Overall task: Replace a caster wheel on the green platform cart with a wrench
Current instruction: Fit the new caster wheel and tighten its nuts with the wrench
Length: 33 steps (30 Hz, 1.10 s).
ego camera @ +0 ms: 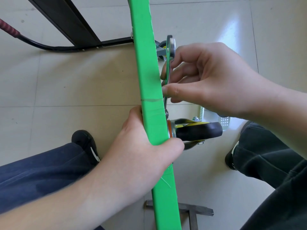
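1. The green platform cart stands on edge on the tiled floor, its narrow rim facing the camera.
2. The left hand grips that rim, thumb curled round to the wheel side.
3. Just right of the cart, the black caster wheel sticks out sideways from its metal bracket.
4. Above the caster, the right hand pinches the wrench, which lies close along the cart; its lower end seems to reach a bolt, though fingers hide it.
5. A second caster sits further up the cart.
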### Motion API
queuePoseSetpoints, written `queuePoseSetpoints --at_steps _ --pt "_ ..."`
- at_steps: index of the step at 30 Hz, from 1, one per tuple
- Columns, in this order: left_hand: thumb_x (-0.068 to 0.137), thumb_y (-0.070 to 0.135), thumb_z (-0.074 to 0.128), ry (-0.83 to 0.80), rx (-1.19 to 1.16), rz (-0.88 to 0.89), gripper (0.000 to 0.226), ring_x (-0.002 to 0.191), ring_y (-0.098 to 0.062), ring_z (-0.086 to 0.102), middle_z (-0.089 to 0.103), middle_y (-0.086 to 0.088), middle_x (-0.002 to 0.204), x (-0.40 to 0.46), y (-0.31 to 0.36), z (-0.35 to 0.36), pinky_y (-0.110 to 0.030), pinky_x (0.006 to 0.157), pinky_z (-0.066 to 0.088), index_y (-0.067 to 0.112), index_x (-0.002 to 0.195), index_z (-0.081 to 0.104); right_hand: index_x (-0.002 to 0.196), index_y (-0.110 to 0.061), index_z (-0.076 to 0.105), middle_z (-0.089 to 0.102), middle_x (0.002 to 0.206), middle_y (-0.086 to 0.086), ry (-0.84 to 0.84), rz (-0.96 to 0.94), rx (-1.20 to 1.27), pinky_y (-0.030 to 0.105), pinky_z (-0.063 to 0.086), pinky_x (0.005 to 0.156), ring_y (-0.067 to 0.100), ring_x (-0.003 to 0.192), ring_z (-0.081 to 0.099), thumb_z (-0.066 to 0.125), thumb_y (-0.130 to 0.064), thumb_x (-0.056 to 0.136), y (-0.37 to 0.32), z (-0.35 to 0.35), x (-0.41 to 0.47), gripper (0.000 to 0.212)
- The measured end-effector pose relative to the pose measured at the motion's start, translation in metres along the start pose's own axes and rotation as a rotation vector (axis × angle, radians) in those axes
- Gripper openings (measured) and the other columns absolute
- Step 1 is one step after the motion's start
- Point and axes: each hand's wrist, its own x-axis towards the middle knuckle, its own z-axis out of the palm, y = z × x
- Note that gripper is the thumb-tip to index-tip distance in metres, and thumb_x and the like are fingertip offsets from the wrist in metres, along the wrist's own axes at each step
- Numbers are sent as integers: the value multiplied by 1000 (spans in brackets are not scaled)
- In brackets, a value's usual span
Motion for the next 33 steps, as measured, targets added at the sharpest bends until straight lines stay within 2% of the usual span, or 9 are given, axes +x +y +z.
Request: queuePoseSetpoints --at_steps 3,6,9,11,13,18,22,26,33 --pt "73 39 69 -1 4 -11 39 81 -1 67 70 10 102 0 1 1 -10 58 50 45 108 53 89 -22 66 78 90 9 -13 -14 -5 57 60 83 37 81 76 81 -29 77 4 0 -2 21" --pt "74 37 69 -3 6 -13 38 80 -3 67 70 8 100 0 1 1 -12 58 51 42 108 53 99 -18 68 78 94 10 -22 -19 -2 56 60 85 38 85 76 81 -35 75 7 -2 -2 32" --pt "74 36 70 0 1 -8 38 79 -3 67 70 7 99 0 1 1 -14 58 52 40 108 55 111 -5 66 78 98 13 -51 -21 -17 54 61 87 37 90 76 82 -26 79 10 -4 -5 42" --pt "73 36 70 2 2 -6 38 79 -2 67 71 8 98 0 1 1 -13 58 51 40 107 54 113 -2 66 78 98 13 -50 -15 4 52 61 88 33 91 77 81 -23 79 11 -3 -7 43" --pt "73 37 70 5 -2 -7 38 78 -2 67 71 8 98 0 1 1 -13 58 51 41 107 54 111 -5 66 79 98 11 -43 -10 19 51 61 89 30 91 78 81 -24 78 11 -2 -8 41" --pt "74 36 71 15 -5 -5 36 80 -2 67 71 9 100 1 0 2 -13 60 52 41 107 56 97 -14 63 79 90 10 3 23 46 50 62 86 32 86 77 81 -14 87 14 -2 -1 21" --pt "75 37 71 10 -3 -3 38 83 0 68 71 11 104 1 0 2 -13 63 53 43 110 55 100 -9 64 78 89 17 124 170 149 38 65 79 28 81 78 76 -13 91 18 0 13 16" --pt "75 38 71 9 5 0 39 83 2 67 69 12 104 1 0 2 -11 62 52 43 110 54 101 -3 66 77 92 19 218 395 252 36 65 75 29 79 78 75 -16 93 33 5 28 18" --pt "72 39 71 6 -21 4 43 85 6 66 70 15 105 1 0 2 -7 62 49 44 111 54 96 7 66 72 87 17 187 739 351 32 65 71 23 70 76 71 -12 96 59 13 41 20"
